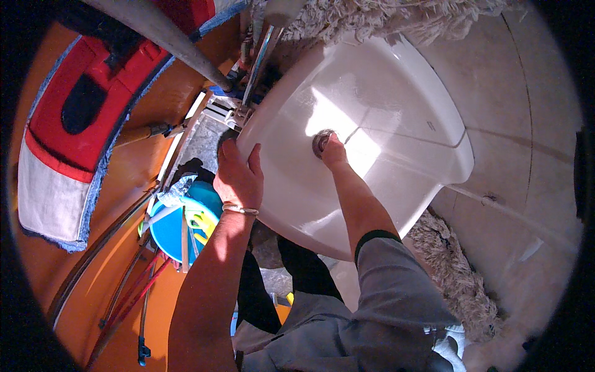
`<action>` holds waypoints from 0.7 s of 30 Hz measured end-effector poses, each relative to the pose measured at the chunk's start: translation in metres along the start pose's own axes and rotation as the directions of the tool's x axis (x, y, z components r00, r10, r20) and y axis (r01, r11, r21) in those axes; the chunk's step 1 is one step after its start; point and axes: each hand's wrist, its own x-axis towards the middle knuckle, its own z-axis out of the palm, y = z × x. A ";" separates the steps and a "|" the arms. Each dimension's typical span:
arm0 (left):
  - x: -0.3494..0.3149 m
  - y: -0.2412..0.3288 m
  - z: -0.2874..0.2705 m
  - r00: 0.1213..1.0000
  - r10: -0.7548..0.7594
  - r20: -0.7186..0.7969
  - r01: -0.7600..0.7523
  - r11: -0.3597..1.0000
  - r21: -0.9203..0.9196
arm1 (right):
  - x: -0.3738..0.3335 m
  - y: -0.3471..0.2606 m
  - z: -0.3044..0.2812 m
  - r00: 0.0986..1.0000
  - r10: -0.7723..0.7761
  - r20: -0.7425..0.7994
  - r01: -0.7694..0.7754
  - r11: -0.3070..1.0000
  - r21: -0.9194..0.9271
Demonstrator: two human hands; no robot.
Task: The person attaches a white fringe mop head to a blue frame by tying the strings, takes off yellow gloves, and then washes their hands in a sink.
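Observation:
A big white sink (396,93) lies before me, with a patch of sunlight on its inside. My left hand (238,177) grips its left rim, thumb on the inner side and the other fingers toward the outer side, partly hidden. Down in the bowl, my right hand (334,152) has its fingers closed at a round metal drain piece (320,144). The fingertips partly cover that piece, so I cannot tell whether it is loose or fixed. A light band circles my left wrist.
Left of the sink stands a blue bucket (162,232) holding yellow gloves (201,223) and sticks. A red and white flat mop (59,192) leans against the orange wall (133,161). Shaggy mop heads lie behind the sink (372,18) and at its right (446,266).

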 end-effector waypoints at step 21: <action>0.004 -0.036 0.006 0.985 0.069 0.155 -0.094 0.982 0.162 | -0.077 -0.003 -0.217 0.966 0.083 0.247 -0.117 -0.708 0.697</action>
